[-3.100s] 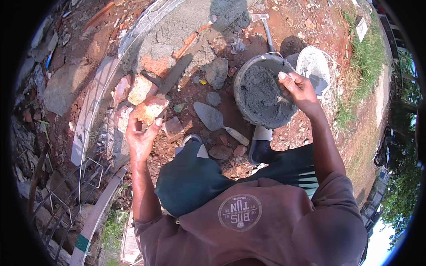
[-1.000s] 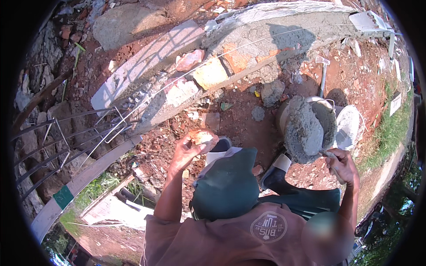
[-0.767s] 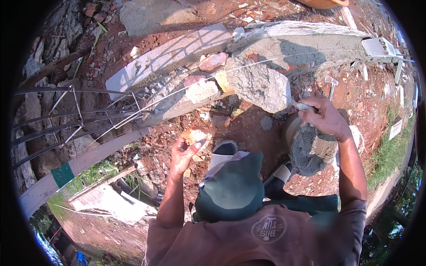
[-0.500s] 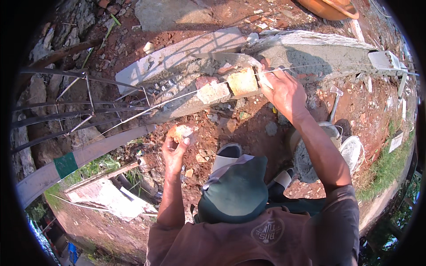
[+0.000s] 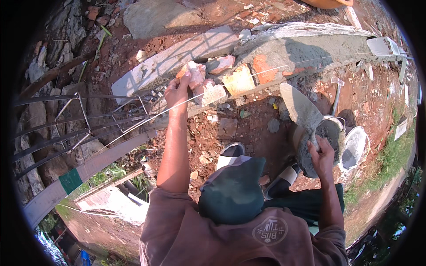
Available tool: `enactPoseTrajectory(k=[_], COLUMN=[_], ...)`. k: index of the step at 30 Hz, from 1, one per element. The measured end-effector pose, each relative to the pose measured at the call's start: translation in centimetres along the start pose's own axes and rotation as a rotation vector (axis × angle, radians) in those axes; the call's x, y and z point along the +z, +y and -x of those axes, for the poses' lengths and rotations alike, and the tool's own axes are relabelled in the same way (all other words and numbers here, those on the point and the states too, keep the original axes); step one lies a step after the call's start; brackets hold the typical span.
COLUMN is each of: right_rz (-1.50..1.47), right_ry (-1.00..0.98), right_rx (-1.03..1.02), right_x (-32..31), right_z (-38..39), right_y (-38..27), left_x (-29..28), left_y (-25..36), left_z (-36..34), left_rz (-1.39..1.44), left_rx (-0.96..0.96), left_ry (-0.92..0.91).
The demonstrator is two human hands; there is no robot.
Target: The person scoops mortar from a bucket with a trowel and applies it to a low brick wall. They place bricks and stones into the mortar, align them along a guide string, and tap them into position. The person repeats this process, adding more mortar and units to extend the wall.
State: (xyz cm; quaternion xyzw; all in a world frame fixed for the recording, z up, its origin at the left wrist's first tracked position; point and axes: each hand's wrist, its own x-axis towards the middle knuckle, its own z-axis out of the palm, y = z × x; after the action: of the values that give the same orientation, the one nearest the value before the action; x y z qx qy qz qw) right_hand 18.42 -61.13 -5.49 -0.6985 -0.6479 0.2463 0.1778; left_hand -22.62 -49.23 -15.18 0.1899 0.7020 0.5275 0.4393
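Note:
My left hand (image 5: 176, 94) grips a pinkish-orange rubble piece (image 5: 192, 72) on the low mortar footing (image 5: 297, 55), beside a white-pink stone (image 5: 213, 94), a pale yellow brick (image 5: 238, 81) and a red brick piece (image 5: 265, 68). A taut string (image 5: 151, 118) runs along the footing. My right hand (image 5: 321, 153) is closed on the handle of a trowel (image 5: 298, 106), whose cement-smeared blade points up-left from a bucket of wet mortar (image 5: 330, 133) at my right.
Steel rebar cages (image 5: 75, 128) and a plank with green tape (image 5: 97, 162) lie left. A white bucket (image 5: 353, 148) and a long-handled tool (image 5: 337, 95) are at the right. An orange basin (image 5: 326, 3) sits beyond the footing. My booted feet (image 5: 228, 153) are below.
My left hand has moved the rubble piece forward onto the footing. My right hand has drawn the trowel back from the footing to the mortar bucket.

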Motion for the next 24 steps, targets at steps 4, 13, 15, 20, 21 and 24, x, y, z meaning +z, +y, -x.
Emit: enactPoseTrajectory(k=[4, 13, 15, 20, 21, 24], right_rz=[-0.100, -0.115, -0.133, -0.139, -0.117, -0.078], right_ry=[-0.027, -0.042, -0.041, -0.044, -0.049, -0.055], right_rx=[0.081, 0.044, 0.050, 0.052, 0.036, -0.008], right_x=[1.3, 1.6, 1.5, 1.5, 1.5, 1.3], right_z=[1.0, 0.6, 0.5, 0.4, 0.4, 0.3], right_y=[0.1, 0.0, -0.2, -0.4, -0.3, -0.3], left_x=[0.5, -2.9, -3.8, -4.8, -4.2, -3.0], left_y=[0.3, 0.4, -0.4, -0.9, -0.8, -1.5], left_z=[-0.2, -0.4, -0.5, -2.3, -2.0, -1.9], left_rz=[-0.150, -0.160, -0.198, -0.420, -0.413, -0.351], left_rx=[0.099, -0.025, 0.083, 0.182, 0.149, 0.095], left_ry=[-0.031, 0.023, 0.036, -0.024, 0.029, 0.168])
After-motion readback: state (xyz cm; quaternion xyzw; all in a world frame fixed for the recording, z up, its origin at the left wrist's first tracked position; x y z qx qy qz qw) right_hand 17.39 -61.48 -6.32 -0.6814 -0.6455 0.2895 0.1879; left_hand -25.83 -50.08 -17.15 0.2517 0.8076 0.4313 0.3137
